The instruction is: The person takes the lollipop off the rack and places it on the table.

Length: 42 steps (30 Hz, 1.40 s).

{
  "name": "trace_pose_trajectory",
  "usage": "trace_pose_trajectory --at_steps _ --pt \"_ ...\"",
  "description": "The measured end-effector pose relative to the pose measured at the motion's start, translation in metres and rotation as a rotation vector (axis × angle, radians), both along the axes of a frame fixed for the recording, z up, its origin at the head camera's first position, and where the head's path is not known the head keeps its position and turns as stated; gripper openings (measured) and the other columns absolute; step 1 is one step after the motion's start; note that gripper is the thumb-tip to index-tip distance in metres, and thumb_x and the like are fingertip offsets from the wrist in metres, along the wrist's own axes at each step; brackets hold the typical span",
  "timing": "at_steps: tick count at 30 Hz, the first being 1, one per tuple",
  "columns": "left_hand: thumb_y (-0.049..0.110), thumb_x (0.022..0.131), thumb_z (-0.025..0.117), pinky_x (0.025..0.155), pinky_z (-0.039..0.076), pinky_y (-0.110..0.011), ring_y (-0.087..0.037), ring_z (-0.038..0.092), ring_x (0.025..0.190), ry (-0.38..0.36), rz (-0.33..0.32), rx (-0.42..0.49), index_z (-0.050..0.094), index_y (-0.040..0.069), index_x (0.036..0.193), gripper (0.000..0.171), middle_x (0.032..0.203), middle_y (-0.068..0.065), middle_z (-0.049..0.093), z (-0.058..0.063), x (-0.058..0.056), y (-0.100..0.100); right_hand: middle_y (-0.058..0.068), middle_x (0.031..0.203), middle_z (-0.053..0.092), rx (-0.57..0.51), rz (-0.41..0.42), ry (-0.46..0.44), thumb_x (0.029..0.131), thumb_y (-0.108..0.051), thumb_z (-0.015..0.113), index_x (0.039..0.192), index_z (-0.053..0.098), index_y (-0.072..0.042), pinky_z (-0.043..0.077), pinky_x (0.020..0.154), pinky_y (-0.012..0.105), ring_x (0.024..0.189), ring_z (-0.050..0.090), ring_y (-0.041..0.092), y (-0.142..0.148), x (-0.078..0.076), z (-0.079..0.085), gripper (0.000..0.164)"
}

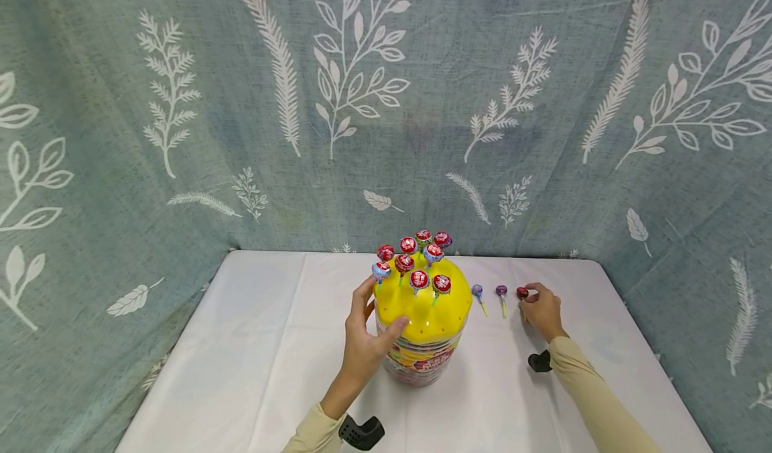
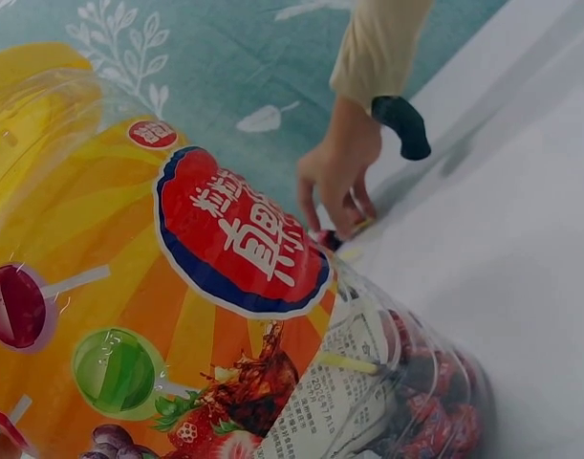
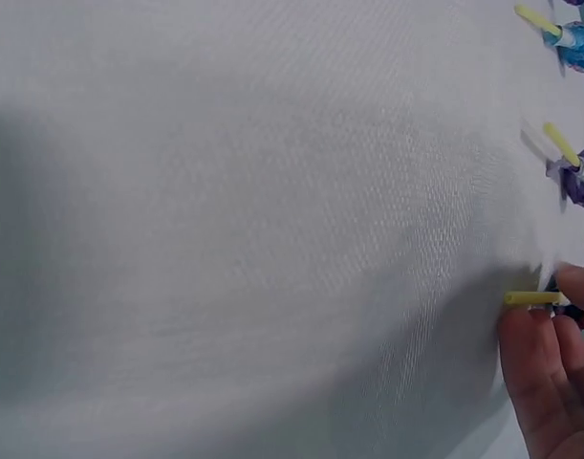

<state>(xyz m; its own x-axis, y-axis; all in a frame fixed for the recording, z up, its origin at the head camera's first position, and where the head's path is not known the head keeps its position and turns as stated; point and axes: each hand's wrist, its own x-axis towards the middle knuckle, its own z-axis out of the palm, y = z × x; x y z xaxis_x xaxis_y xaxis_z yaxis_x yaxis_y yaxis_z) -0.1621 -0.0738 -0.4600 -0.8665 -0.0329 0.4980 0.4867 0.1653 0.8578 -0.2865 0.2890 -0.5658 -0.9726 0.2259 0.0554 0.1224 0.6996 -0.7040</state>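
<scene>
A clear plastic lollipop tub (image 1: 422, 362) with a yellow lid (image 1: 428, 315) stands upright on the table, and several wrapped lollipops (image 1: 419, 279) stick up out of the lid. My left hand (image 1: 364, 342) grips the tub's left side at the lid, thumb on top near the front edge. To the right of the tub, my right hand (image 1: 543, 312) pinches a dark red lollipop (image 1: 522, 293) close to the tabletop. In the right wrist view its yellow stick (image 3: 532, 298) shows between thumb and fingers. More wrapped lollipops (image 2: 435, 421) show through the tub's wall in the left wrist view.
Between the tub and my right hand, a blue lollipop (image 1: 477, 290) and a purple lollipop (image 1: 501, 291) lie in a row on the white tabletop (image 1: 289, 359). A patterned green curtain (image 1: 386, 171) hangs behind and at both sides.
</scene>
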Motion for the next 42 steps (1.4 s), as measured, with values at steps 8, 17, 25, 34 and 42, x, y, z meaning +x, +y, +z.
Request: trace_pose_trajectory --at_steps 8,17,25,34,42 --pt "0.018 0.080 0.069 0.103 0.031 -0.059 -0.032 0.033 0.134 -0.026 0.007 0.008 0.036 0.005 0.139 0.068 0.142 -0.011 0.043 0.030 0.015 0.004 0.020 0.085 0.062 -0.022 -0.010 0.019 0.079 -0.004 0.065 0.116 0.056 0.006 0.045 0.050 0.028 0.063 0.057 0.023 0.003 0.016 0.014 0.039" --pt "0.013 0.079 0.068 0.102 0.030 -0.061 -0.035 0.033 0.134 -0.018 0.006 0.014 0.035 0.001 0.139 0.069 0.142 -0.014 0.043 0.036 0.018 0.005 0.022 0.086 0.062 -0.106 0.014 0.107 0.083 -0.002 0.064 0.116 0.056 0.007 0.049 0.042 0.032 0.054 0.060 0.024 0.008 0.024 0.027 0.035" --pt "0.015 0.079 0.069 0.100 0.032 -0.062 -0.036 0.034 0.132 0.000 0.014 0.011 0.037 0.000 0.137 0.068 0.141 -0.015 0.043 0.031 0.015 0.005 0.015 0.080 0.063 -0.131 0.074 0.235 0.082 -0.005 0.066 0.110 0.060 0.002 0.052 0.047 0.045 0.062 0.063 0.027 0.003 0.026 0.042 0.029" --pt "0.023 0.081 0.070 0.103 0.032 -0.057 -0.025 0.033 0.134 0.012 0.015 0.009 0.036 0.018 0.141 0.069 0.143 -0.001 0.042 0.000 0.001 0.001 0.020 0.085 0.065 -0.112 0.151 0.304 0.083 0.000 0.068 0.108 0.062 0.002 0.052 0.051 0.020 0.068 0.062 0.018 -0.018 0.033 0.081 0.026" --pt "0.017 0.080 0.071 0.104 0.031 -0.056 -0.025 0.032 0.135 0.000 0.012 0.013 0.035 0.018 0.141 0.071 0.144 -0.001 0.041 0.001 0.002 0.001 0.014 0.090 0.065 -0.154 0.208 0.356 0.084 -0.004 0.069 0.108 0.062 -0.003 0.053 0.056 0.021 0.074 0.063 0.020 -0.040 0.044 0.113 0.025"
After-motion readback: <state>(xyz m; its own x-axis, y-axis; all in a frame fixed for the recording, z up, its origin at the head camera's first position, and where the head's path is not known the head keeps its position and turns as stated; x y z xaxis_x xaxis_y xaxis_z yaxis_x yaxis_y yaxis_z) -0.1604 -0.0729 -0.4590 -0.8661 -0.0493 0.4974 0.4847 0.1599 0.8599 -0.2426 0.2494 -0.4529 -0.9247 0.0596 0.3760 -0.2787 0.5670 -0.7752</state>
